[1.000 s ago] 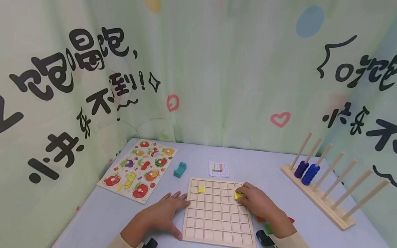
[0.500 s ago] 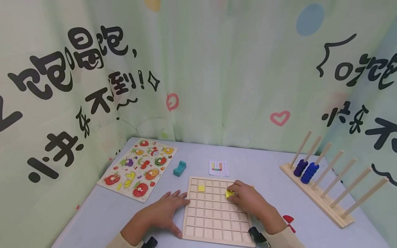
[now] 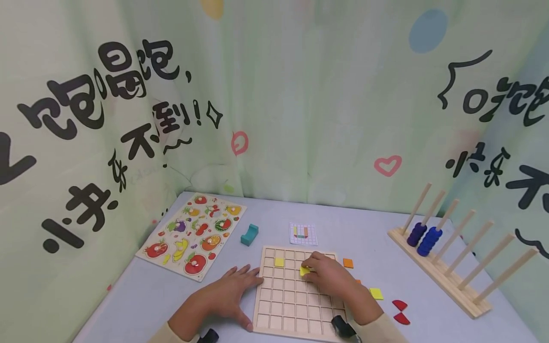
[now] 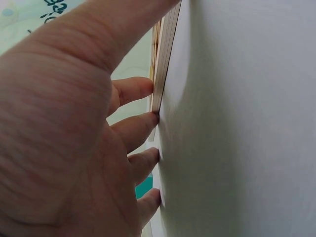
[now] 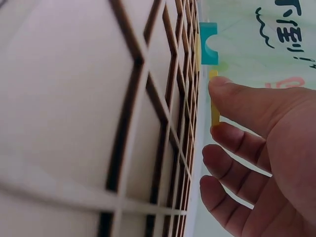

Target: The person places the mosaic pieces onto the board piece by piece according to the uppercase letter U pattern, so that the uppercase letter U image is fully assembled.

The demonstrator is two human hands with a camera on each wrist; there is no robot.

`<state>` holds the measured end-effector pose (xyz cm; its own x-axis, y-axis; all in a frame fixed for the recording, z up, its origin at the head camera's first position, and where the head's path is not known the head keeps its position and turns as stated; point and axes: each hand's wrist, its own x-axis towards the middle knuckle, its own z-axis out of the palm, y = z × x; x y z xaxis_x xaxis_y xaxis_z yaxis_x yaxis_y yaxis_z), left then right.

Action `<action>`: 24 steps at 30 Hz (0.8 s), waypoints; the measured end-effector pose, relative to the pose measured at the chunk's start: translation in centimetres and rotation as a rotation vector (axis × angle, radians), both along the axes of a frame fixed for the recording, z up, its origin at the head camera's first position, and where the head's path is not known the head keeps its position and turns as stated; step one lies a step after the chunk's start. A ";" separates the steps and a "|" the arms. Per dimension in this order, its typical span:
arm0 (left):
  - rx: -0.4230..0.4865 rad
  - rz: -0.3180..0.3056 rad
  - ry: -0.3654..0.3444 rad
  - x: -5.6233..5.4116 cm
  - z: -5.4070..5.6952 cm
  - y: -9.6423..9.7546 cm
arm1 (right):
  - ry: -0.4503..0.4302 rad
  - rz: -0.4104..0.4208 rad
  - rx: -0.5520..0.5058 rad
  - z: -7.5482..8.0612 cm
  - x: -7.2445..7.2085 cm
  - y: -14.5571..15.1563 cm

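Note:
My right hand (image 3: 328,275) pinches a yellow square tile (image 5: 215,101) between thumb and forefinger, just over the upper part of the wooden grid board (image 3: 288,305). Another yellow tile (image 3: 279,262) lies in a cell near the board's upper left corner. My left hand (image 3: 227,293) is spread at the board's left side, thumb low and fingertips higher up. In the left wrist view its fingers (image 4: 136,131) are loosely extended, two of them touching the board's edge (image 4: 165,59). A small card (image 3: 302,234) with a coloured U shape on a grid lies behind the board.
Right of the board lie an orange tile (image 3: 348,263), a yellow tile (image 3: 376,293) and red quarter-round pieces (image 3: 401,318). A peg stand (image 3: 442,274) with blue beads is farther right. A fruit puzzle board (image 3: 195,236) and a teal notched block (image 3: 249,235) stand left.
My right hand has moved left over the board with the yellow tile, uncovering the orange, yellow and red pieces at the right. The left hand stays in place.

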<state>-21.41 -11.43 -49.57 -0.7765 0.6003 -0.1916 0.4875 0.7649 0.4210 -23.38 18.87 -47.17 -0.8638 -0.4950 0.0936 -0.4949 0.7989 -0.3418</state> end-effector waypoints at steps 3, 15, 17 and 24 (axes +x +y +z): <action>-0.006 0.001 0.004 0.0 -0.1 0.0 | 0.000 0.011 -0.004 0.0 0.0 -0.6; -0.010 0.004 -0.013 0.0 -0.1 -0.1 | -0.007 0.031 0.006 0.5 -0.5 -3.3; -0.010 0.000 -0.007 0.0 -0.2 -0.1 | -0.011 0.038 -0.005 0.5 -0.6 -3.5; -0.004 0.006 -0.012 -0.1 -0.2 0.0 | -0.059 0.033 -0.011 0.1 -1.0 -4.6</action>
